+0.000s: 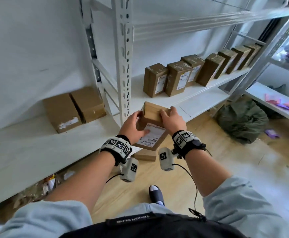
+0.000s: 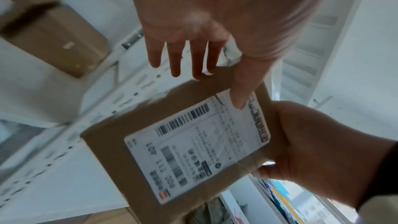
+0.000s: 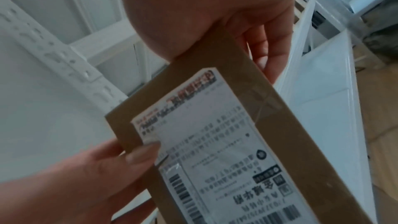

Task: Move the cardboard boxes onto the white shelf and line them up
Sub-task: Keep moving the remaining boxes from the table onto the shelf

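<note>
A cardboard box with a white shipping label hangs in the air, tilted, just before the white shelf. My left hand grips its left side, thumb on the label. My right hand grips its right top edge. In the left wrist view the left hand has its thumb on the label and its fingers past the box's far edge. In the right wrist view the right hand wraps the box at its top corner. Several boxes stand in a row on the shelf.
A perforated shelf post rises just left of the held box. Two bigger boxes sit on the left shelf. Another small box lies on the wooden floor below. A dark green bag lies at the right, near a second shelf.
</note>
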{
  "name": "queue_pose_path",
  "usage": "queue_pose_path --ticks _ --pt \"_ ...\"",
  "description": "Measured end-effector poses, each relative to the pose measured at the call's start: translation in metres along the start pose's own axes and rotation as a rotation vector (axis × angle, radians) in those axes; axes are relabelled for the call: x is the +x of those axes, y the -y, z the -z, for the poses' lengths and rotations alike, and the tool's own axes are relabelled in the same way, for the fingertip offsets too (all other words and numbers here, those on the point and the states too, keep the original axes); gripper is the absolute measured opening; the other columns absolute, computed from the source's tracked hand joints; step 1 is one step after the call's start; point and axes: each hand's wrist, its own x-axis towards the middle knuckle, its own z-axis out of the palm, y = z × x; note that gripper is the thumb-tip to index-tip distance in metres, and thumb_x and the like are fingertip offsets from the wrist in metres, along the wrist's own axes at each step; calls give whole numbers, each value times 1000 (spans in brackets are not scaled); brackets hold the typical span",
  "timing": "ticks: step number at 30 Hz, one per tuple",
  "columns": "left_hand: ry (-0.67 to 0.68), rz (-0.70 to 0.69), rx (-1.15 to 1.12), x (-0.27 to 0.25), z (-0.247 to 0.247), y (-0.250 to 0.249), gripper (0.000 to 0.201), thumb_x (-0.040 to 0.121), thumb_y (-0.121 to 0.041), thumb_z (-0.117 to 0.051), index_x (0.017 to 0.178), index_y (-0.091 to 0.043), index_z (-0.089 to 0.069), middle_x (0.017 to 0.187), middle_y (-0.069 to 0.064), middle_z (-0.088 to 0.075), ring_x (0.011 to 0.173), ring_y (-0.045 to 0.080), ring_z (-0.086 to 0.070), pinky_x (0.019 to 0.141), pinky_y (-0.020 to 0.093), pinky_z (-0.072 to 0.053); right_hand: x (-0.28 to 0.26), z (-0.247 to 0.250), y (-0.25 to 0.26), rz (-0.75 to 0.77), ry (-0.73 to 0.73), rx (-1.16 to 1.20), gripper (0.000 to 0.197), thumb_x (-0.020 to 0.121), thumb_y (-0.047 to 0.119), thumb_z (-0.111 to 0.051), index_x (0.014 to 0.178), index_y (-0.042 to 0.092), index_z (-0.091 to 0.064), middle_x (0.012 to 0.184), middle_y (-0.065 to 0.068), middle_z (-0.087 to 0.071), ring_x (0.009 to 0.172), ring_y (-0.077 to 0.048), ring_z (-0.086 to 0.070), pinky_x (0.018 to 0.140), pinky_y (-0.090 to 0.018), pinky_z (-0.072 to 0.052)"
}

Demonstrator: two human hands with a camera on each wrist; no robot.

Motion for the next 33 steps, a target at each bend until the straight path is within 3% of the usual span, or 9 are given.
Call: queue_pose_path --ticks 4,7,12,15,19,24,27,30,33 --pt "41 -166 47 60 -27 -19 91 81 -12 -79 154 -26 -28 149 5 -42 136 20 -42 115 34 -34 40 20 4 38 83 19 97 64 98 -32 143 41 -36 138 -7 -44 117 -35 -51 91 -47 -47" --pt "29 -220 144 105 -41 -26 93 80 -14 -79 156 -26 -26 157 1 -34 142 23 -36 116 45 -35 79 29 4 -71 130 208 110 51 99 -46 139 33 -37 134 -6 -37 116 -34 -47 99 -55 -46" --pt "130 -220 132 157 -58 -31 91 81 -6 -77 156 -22 -28 158 3 -32 142 22 -35 116 45 -34 139 54 -4 -94 125 224 91 72 77 -60 143 25 -37 136 -11 -36 113 -32 -49 101 -43 -44" --pt "13 -174 230 185 -61 -31 107 73 -19 -87 157 -29 -21 159 1 -31 144 22 -32 116 45 -34 187 60 -11 -166 143 415 86 67 81 -59 130 24 -50 130 -10 -46 107 -31 -55 89 -40 -48" --pt "-157 140 -49 214 -56 -30 132 61 -40 -93 158 -21 -5 163 5 -19 149 22 -21 121 42 -22 227 77 -14 -360 269 874 59 77 72 -57 101 19 -61 92 -12 -70 84 -29 -68 67 -36 -58" --pt "-165 149 -399 238 -53 -26 103 60 -31 -94 143 -34 -35 120 -9 -66 109 3 -64 93 27 -52 268 57 -19 -433 516 1110 71 63 71 -60 111 19 -61 110 -13 -67 114 -37 -61 91 -52 -50" --pt "-309 79 -371 252 -40 -25 63 69 -19 -90 114 -43 -53 110 -9 -67 95 -5 -66 79 15 -54 281 34 -15 -437 492 976 45 87 54 -46 107 15 -56 95 -13 -64 104 -38 -61 99 -57 -43" --pt "-411 101 -193 262 -37 -16 78 66 -33 -91 133 -38 -51 134 2 -48 121 11 -53 104 25 -44 289 8 -10 -426 488 823 30 96 36 -42 110 13 -55 105 -18 -65 106 -39 -63 94 -59 -48" --pt "-348 124 -24 270 -55 -13 85 77 -23 -84 148 -34 -38 153 8 -22 131 14 -40 107 15 -29 323 -34 -23 -324 343 619 37 99 32 -37 104 5 -61 118 -26 -62 109 -41 -61 90 -55 -53"
